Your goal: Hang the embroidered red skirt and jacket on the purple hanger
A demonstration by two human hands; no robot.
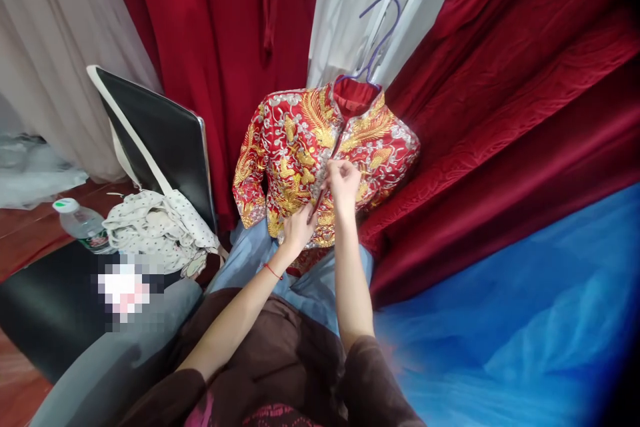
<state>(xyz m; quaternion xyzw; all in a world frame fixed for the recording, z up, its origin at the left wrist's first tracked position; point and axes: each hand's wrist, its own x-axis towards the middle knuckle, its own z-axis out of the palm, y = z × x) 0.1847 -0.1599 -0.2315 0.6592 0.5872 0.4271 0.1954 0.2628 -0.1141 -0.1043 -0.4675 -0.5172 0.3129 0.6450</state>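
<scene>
A red jacket [290, 167] with gold and silver embroidery hangs on a purple hanger [373, 63] and rests over my lap. Its front edges are parted a little below the collar. My left hand [299, 227] grips the lower part of the front edge, fingers closed on the cloth. Higher up, my right hand [344, 180] is pinched at the front opening, its fingertips pressed together. Whatever sits between those right fingertips is too small to make out.
Left of me, a black chair [155, 127] carries a dotted white cloth bag [150, 220], a plastic bottle [80, 220] and a blurred-out item. Dark red curtains [240, 27] hang behind and to the right. Blue fabric [525, 320] spreads at the lower right.
</scene>
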